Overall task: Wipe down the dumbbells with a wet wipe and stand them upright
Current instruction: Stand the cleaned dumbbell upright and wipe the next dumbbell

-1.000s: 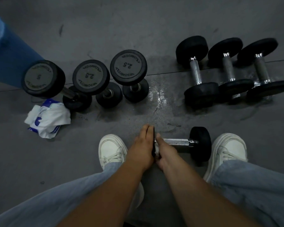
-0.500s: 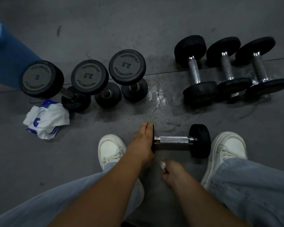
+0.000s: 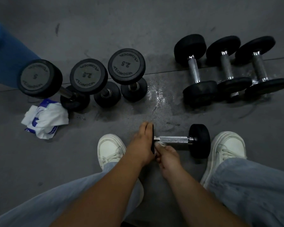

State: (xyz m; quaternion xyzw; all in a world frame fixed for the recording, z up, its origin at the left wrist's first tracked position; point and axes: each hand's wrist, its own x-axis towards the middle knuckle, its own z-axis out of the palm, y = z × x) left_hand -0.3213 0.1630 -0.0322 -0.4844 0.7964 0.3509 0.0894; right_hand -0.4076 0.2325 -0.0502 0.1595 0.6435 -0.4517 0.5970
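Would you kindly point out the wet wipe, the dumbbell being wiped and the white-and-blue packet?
wet wipe [image 3: 160,143]: head view, white tuft by the handle.
dumbbell being wiped [image 3: 173,139]: head view, mid-handle.
white-and-blue packet [image 3: 46,118]: head view, white middle.

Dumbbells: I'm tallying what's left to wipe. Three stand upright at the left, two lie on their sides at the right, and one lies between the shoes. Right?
Not quite. The head view shows three lying dumbbells at the right, not two. The rest holds: three upright dumbbells at the left and one dumbbell between the shoes.
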